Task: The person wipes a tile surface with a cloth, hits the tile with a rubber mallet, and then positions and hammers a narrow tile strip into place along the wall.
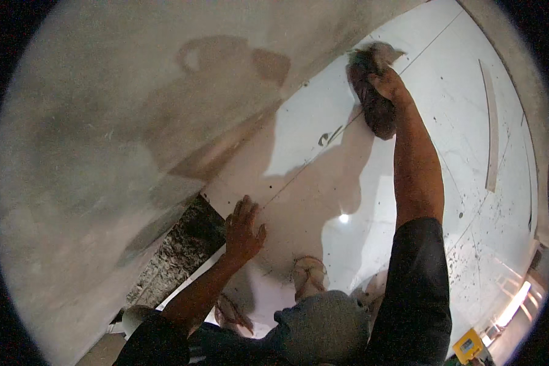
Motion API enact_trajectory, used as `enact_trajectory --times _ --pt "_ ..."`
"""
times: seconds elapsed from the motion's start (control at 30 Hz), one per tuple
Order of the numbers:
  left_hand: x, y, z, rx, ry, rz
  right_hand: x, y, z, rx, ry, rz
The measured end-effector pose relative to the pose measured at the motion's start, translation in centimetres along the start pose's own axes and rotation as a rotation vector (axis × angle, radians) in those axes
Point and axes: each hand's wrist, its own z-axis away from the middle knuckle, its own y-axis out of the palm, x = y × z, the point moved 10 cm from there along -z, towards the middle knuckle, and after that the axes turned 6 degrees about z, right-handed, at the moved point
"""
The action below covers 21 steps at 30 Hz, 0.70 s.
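Note:
My right hand point(385, 83) grips a dark, crumpled rag point(372, 119) on the white tiled floor point(311, 155), near the top of the view beside the wall's base. A paler piece, blurred, shows at the rag's top end. My left hand point(244, 232) is lower and to the left, fingers apart over the tile beside a rough dark unfinished strip point(183, 244). Whether it presses on the tile I cannot tell. Small dark specks and bits of debris point(326, 139) are scattered on the tiles.
A grey plastered wall point(85, 140) runs up the left, with shadows cast on it. A long thin strip point(488, 122) lies on the tiles at the right. A yellow object point(468, 346) sits at the lower right. My feet point(308, 274) and legs are at the lower middle.

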Motion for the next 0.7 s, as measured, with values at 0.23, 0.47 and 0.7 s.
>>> enact_trajectory --times 0.23,0.47,0.7 --pt "1.2 -1.7 0.1 -0.045 -0.069 0.196 11.5 7.8 14.9 0.186 -0.202 -0.126" --pt "4.9 -6.2 0.5 -0.325 -0.152 0.586 24.2 20.7 34.9 0.748 -0.460 -0.192" --pt "2.6 -8.9 0.8 -0.272 -0.003 0.540 26.3 29.9 49.9 1.158 -0.709 -0.088"
